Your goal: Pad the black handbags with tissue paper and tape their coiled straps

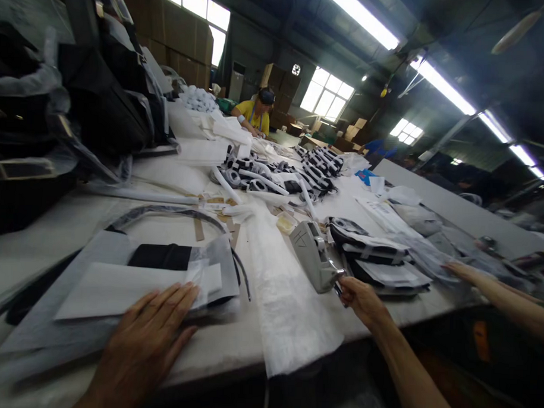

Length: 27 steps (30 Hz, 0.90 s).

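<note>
My left hand (154, 328) lies flat, fingers stretched out, on white paper (112, 290) that wraps a black bag (160, 256). A plastic-covered handle (164, 211) arches behind this bag. A bit of clear film or tape shows by my fingertips. To the right, my right hand (361, 299) is closed around the metal lever of a grey tape dispenser (312, 253), which sits tilted on the table. Between the bag and the dispenser, a translucent plastic sleeve (286, 305) hangs over the table's front edge.
Black bags with white wrapping (381, 261) are stacked beside the dispenser. A co-worker's hand (463, 271) reaches in from the right onto plastic film. Wrapped straps (273, 174) heap mid-table. Large black bags (106, 97) stand at left. A person in yellow (257, 113) works at the far end.
</note>
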Each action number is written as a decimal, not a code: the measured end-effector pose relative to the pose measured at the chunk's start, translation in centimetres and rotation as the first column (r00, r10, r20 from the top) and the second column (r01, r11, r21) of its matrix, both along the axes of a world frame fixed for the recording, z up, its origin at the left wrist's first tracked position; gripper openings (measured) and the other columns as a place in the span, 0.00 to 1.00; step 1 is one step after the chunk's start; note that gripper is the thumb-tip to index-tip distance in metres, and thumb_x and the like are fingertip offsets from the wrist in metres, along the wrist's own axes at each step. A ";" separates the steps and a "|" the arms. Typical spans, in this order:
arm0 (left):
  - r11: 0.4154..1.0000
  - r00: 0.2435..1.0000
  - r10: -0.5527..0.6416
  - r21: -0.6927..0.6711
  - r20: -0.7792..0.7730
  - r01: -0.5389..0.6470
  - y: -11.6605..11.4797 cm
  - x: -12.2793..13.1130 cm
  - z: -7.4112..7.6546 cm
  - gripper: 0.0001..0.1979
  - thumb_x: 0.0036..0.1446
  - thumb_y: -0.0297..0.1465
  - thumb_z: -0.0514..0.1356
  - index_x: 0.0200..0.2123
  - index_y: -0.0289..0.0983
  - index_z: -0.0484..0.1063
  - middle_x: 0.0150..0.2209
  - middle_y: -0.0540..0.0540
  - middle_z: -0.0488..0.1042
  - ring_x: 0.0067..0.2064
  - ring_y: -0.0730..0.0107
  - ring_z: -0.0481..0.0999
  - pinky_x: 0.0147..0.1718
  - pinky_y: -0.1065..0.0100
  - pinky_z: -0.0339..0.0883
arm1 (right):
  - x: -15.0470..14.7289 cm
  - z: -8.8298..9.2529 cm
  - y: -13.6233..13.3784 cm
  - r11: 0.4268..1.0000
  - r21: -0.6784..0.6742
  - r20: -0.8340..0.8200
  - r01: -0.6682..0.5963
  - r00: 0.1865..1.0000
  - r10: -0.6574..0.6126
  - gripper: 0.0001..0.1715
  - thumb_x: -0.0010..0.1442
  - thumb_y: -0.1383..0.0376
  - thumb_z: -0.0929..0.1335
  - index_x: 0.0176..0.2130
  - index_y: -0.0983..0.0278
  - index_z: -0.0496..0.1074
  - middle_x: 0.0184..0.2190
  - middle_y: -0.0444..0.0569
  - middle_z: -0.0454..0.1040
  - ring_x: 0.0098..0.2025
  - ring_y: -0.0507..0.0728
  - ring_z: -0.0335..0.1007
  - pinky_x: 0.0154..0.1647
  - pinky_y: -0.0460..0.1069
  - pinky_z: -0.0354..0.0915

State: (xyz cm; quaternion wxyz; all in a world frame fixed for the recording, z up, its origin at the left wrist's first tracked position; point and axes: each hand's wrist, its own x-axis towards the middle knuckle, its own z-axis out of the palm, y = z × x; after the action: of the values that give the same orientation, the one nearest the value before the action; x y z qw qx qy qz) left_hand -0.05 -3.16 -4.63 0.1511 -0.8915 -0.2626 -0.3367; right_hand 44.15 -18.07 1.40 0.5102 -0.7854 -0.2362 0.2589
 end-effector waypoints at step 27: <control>0.934 0.994 0.095 -0.351 0.061 -0.067 -2.3 0.5 -0.1 0.24 0.65 0.39 0.57 0.61 0.35 0.65 0.61 0.45 0.69 0.62 0.59 0.65 0.65 0.56 0.45 | -29.6 6.1 25.9 -0.162 -0.968 0.018 -0.191 -0.697 0.717 0.07 0.54 0.60 0.75 0.29 0.61 0.79 0.28 0.48 0.81 0.32 0.56 0.76 0.40 0.50 0.56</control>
State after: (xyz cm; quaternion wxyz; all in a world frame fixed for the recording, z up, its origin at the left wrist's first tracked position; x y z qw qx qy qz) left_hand 0.47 -5.48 -4.70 -0.0054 -0.8789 -0.3601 -0.3127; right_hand 14.55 7.80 7.49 -0.3447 -0.3392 -0.8732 0.0608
